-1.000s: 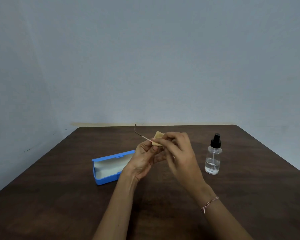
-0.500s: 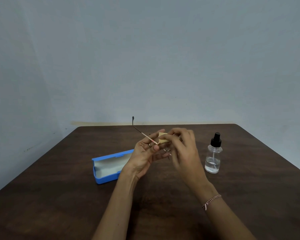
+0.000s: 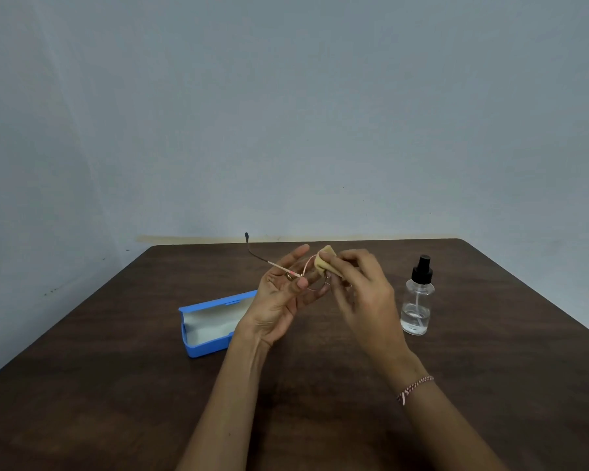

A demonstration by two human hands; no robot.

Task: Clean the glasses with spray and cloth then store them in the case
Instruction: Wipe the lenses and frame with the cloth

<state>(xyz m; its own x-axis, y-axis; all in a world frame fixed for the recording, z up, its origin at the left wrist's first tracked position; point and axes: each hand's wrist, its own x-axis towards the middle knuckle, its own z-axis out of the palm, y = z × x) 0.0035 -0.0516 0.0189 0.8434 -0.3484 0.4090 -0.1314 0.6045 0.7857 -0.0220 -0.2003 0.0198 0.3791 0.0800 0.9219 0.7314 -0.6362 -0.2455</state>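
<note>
While the left hand pinches the glasses near the hinge between thumb and fingers, one temple pointing up and away toward the wall, the right hand holds a tan cloth folded over a lens. Both grips are occupied: the left grasps the frame, the right grasps the cloth. The glasses are held in the air above the tabletop. They are between the open blue case, which lies behind the left hand, and the bottle, which stands upright to the right, apart from both hands.

The step in hand appears to be the wiping of a lens. Whether the lens is wet cannot be told.

To do it well:
- The left grip should stay close to the lens being wiped, so that rubbing does not twist the thin frame or strain the hinge.
- The cloth should cover both faces of the lens, and bare fingertips should stay off the glass.
- Light pressure in small circles from centre to rim is likely enough; hard squeezing risks bending the rim.
- The second lens would need the same treatment, with the supporting grip shifted to its side.
- The temples should probably be folded before the glasses go into the case.
</note>
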